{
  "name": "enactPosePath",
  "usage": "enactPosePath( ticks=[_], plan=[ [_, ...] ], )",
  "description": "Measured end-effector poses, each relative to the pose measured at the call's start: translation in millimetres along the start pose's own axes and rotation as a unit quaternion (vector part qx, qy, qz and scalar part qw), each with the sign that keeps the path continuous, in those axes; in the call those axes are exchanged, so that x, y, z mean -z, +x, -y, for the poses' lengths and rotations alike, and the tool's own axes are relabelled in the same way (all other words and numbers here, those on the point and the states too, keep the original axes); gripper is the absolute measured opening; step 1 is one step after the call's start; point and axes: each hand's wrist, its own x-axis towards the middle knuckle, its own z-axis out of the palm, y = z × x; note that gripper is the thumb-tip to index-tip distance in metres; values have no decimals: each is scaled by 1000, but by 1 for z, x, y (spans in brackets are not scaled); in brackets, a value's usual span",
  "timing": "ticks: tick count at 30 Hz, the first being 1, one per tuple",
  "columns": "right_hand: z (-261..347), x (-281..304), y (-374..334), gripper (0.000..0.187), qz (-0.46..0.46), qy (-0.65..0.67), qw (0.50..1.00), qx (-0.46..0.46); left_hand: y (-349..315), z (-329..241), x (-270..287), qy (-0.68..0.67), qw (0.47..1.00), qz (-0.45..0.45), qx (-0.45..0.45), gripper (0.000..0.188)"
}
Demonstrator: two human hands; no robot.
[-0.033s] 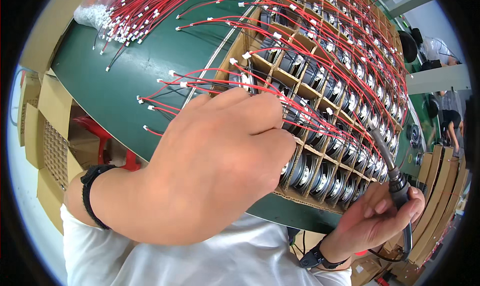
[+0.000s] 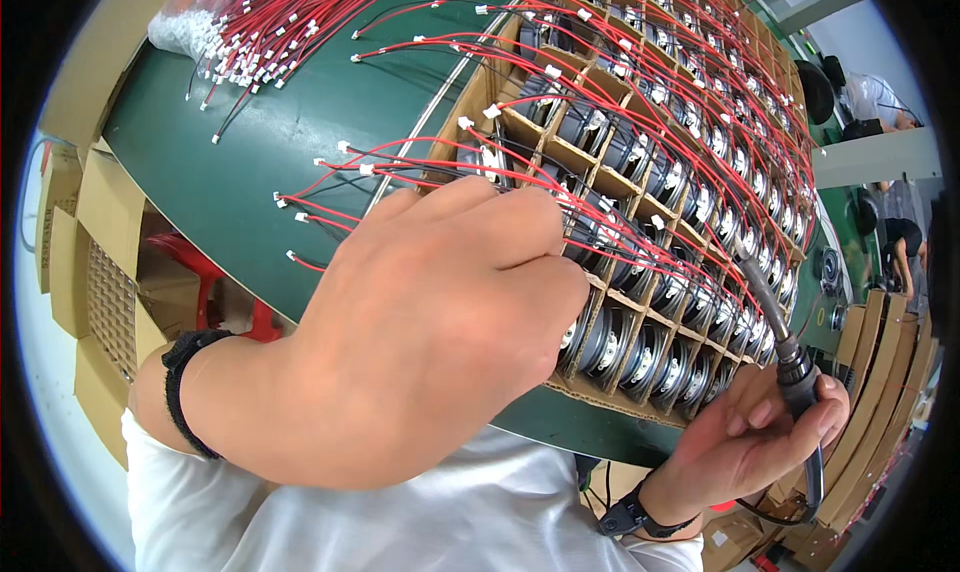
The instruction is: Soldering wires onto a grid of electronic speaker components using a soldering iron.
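My left hand point(image 2: 440, 322) is closed over the near left part of a cardboard box with dividers point(image 2: 575, 160). Its fingertips are hidden behind the knuckles, so what they pinch does not show. Red and black wires with white plugs point(image 2: 367, 170) spread out to both sides of it. Round speakers point(image 2: 602, 344) with black rims and silvery terminals stand on edge in the box's cells. At the lower right, my right hand point(image 2: 765, 427) grips a soldering iron point(image 2: 798, 372) by its dark handle. The metal tip points up and left over the wired speakers.
A plastic bag point(image 2: 183, 34) with a bundle of red and black wires lies on the green table point(image 2: 250, 182). Open cartons point(image 2: 110, 197) and a red stool point(image 2: 203, 272) are at the left. Loose speakers point(image 2: 828, 264) and stacked cardboard point(image 2: 880, 392) are at the right, with a person point(image 2: 905, 237) beyond.
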Motion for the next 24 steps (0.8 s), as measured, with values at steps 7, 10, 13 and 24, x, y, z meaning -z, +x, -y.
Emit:
enactPosePath(
  ticks=[7, 10, 13, 24],
  plan=[
    [-3, -3, -3, 28, -53, -4, 999, 2, -1, 0, -1, 1, 1000, -8, 4, 22],
    [-3, -6, -3, 30, -56, -7, 998, 4, -2, 0, -1, -1, 1000, -7, 7, 22],
    [-3, -5, -3, 29, -52, -7, 999, -1, -3, -1, 0, -6, 1000, -6, 11, 22],
    [11, -8, -10, 31, 35, -12, 999, -7, -3, 0, -1, 5, 1000, -4, 8, 21]
  ],
)
